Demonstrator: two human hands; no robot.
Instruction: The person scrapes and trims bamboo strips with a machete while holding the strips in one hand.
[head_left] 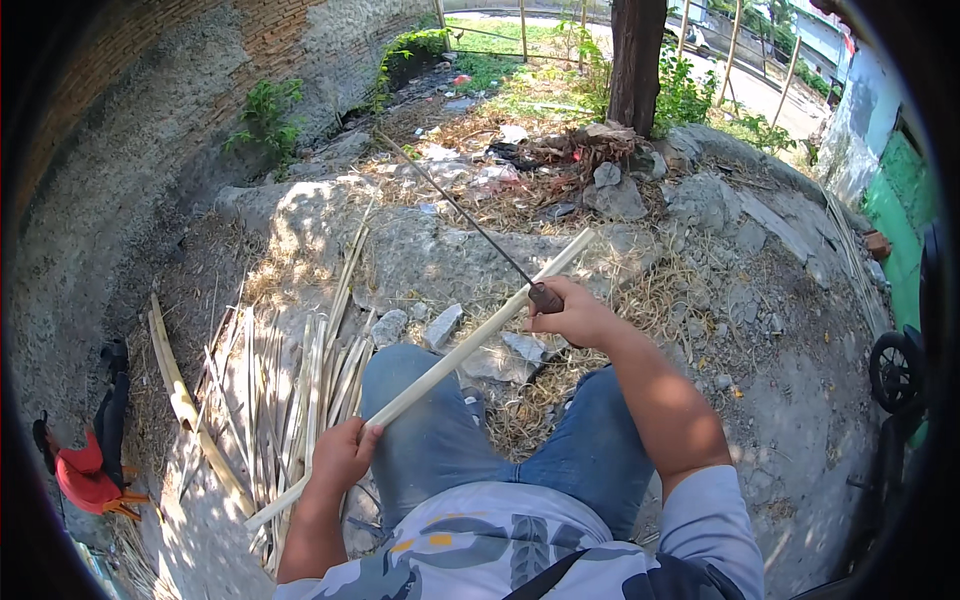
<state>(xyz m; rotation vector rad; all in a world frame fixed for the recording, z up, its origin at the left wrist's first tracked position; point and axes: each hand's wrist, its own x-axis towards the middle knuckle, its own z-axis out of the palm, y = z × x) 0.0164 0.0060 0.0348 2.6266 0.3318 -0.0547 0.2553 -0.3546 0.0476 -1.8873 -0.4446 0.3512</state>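
Rubbly ground (780, 480), left grip (343, 453) clamped on one pale strip (455, 360), right grip (575, 315) around one knife handle (545, 297)

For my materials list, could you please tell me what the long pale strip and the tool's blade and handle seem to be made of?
Pale strip: probably unvarnished bamboo or wood, from its matt straw colour. Blade: likely dull metal, being dark and thin. Handle: perhaps plain wood, from its brown colour.

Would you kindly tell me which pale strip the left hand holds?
It is the long strip slanting over the jeans; the loose strips on the ground lie unheld.
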